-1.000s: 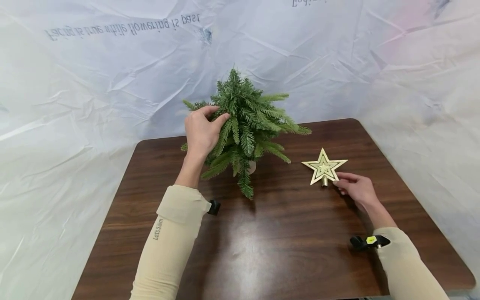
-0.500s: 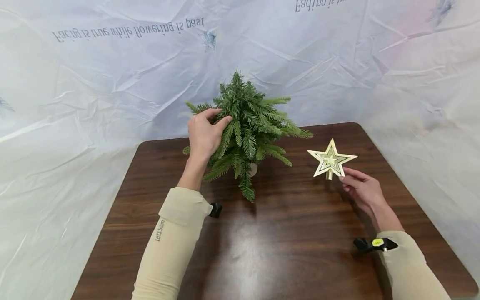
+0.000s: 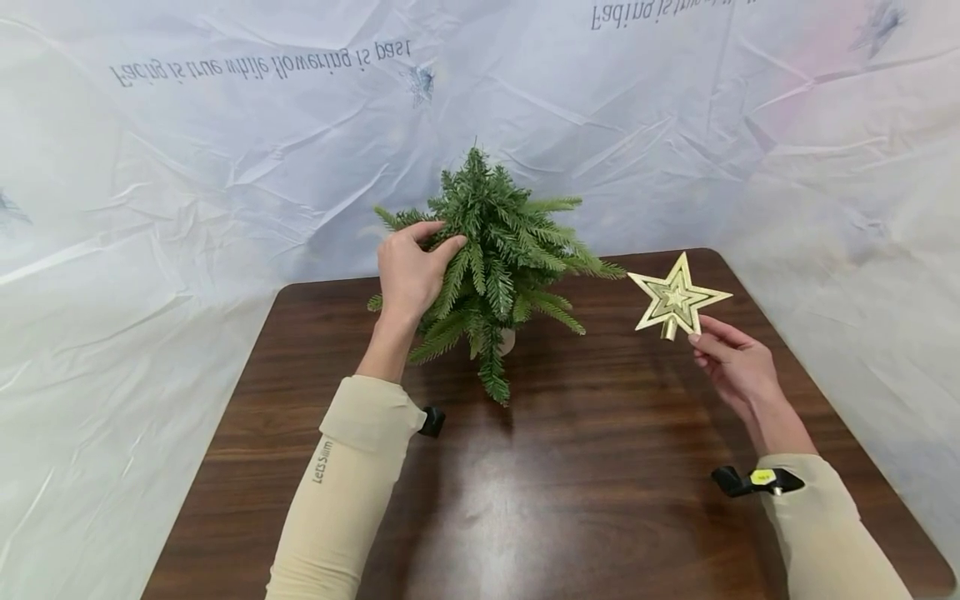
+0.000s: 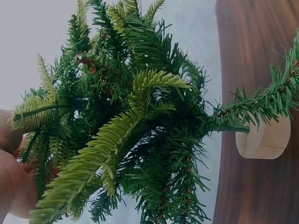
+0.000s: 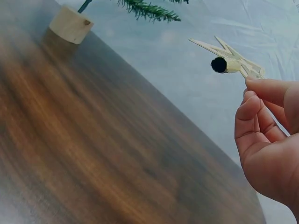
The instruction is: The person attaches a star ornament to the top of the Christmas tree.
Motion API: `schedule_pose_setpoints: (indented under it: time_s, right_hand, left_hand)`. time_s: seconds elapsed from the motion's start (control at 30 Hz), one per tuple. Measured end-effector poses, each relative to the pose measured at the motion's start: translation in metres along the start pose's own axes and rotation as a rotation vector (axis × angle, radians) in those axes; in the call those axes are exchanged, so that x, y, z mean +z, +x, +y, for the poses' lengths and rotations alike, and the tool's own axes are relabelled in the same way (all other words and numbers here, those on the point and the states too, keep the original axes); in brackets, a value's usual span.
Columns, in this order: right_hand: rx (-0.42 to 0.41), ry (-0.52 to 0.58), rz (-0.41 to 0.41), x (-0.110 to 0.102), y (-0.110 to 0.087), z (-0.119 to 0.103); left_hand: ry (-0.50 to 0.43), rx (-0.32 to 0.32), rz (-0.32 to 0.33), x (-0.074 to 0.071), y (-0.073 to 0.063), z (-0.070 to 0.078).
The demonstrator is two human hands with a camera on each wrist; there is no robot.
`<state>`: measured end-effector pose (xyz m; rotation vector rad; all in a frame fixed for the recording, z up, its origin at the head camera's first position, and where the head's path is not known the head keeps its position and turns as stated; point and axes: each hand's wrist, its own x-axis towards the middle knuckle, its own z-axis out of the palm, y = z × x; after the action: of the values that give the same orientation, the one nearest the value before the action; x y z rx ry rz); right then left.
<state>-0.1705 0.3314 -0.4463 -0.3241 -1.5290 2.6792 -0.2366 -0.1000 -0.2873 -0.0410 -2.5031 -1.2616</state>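
A small artificial Christmas tree [image 3: 498, 237] with green branches stands upright on the table. My left hand [image 3: 408, 271] pinches foliage on its upper left side, thumb and index finger partly buried among the needles. In the left wrist view, branches [image 4: 154, 93] fill most of the picture and the hand shows only at the left edge. To the tree's right, my right hand [image 3: 742, 371] holds a gold star tree topper [image 3: 677, 298] above the table, thumb and index finger pinching one lower point. The right wrist view shows the dark hollow end of its socket [image 5: 218, 65].
The tree's round wooden base [image 5: 70, 25] rests on the dark wood-grain table [image 3: 600, 500]. A wrinkled pale sheet [image 3: 300, 150] with printed lettering hangs behind and beside the table. Black wrist cameras sit at both cuffs.
My right hand has lifted the star topper up and to the right, tilting it slightly. The left hand keeps its place on the tree; the head view has shifted a little.
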Motion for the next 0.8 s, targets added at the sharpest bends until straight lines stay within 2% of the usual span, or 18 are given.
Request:
schedule_pose_setpoints:
  time_s: [0.33, 0.8]
  right_hand:
    - [-0.031, -0.028, 0.019, 0.015, 0.004, -0.016]
    - [-0.094, -0.047, -0.019, 0.035, 0.011, -0.035]
  left_hand:
    - [0.002, 0.015, 0.003, 0.001, 0.000, -0.002]
    - [0.006, 0.005, 0.002, 0.001, 0.001, -0.001]
